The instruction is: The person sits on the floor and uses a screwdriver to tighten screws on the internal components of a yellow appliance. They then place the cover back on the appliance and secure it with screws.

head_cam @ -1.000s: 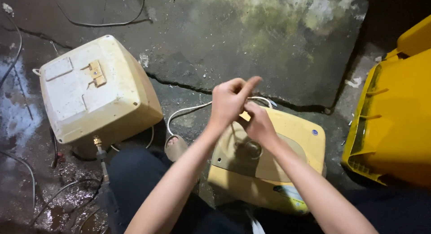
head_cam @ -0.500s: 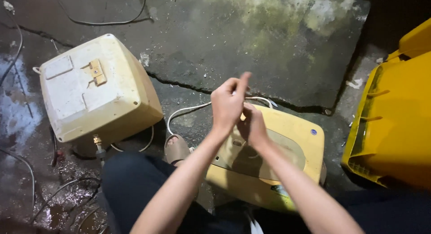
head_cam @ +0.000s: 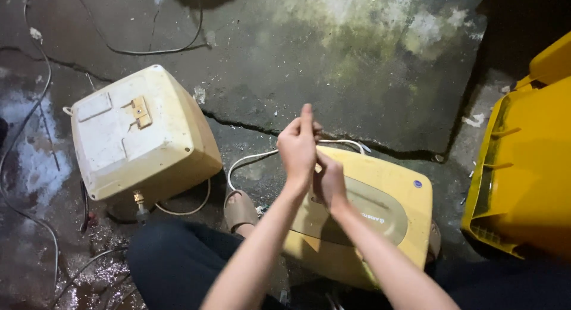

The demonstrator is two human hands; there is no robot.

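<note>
A person crouches over a cracked, wet concrete floor (head_cam: 369, 78). The left hand (head_cam: 299, 144), fingers together and raised, and the right hand (head_cam: 329, 182) meet above a yellowed water heater (head_cam: 380, 218) lying between the knees; whether they pinch anything cannot be told. A second heater (head_cam: 140, 137) lies at the left, a yellow bin (head_cam: 526, 167) at the right edge.

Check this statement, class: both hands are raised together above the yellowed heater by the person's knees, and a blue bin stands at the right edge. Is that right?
Not quite: the bin is yellow, not blue, as the head view shows. The rest holds: the left hand and right hand are raised together above the heater.
</note>
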